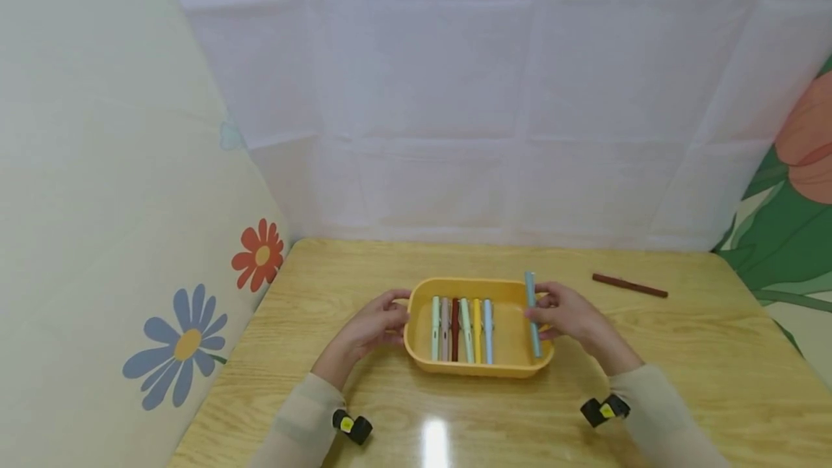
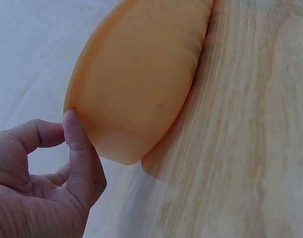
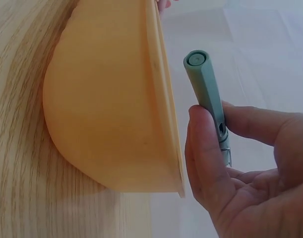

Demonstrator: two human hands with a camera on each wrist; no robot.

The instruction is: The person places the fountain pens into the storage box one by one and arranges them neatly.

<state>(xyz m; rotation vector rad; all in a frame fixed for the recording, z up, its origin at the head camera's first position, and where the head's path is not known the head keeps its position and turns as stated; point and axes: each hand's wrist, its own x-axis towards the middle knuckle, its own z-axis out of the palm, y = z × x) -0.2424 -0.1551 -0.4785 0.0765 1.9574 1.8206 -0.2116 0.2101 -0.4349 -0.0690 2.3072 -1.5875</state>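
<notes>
A yellow plastic tray point(image 1: 477, 370) stands on the table, with several pens lying side by side in its left and middle part: pale green, mauve, dark red, yellow and light blue ones. My left hand point(image 1: 373, 323) pinches the tray's left rim between thumb and fingers, as the left wrist view confirms. Over the tray's right end, my right hand point(image 1: 575, 315) holds a grey-teal pen point(image 1: 530, 287) between thumb and fingers. In the right wrist view this pen point(image 3: 206, 84) is beside the tray's rim, apart from it, with its blunt end towards the camera.
A dark red pen point(image 1: 629, 285) lies on the wooden table point(image 1: 351, 266) behind and to the right of the tray. White cloth point(image 1: 429, 186) hangs along the table's back edge. Flower-printed sheets point(image 1: 84, 237) flank the table on both sides.
</notes>
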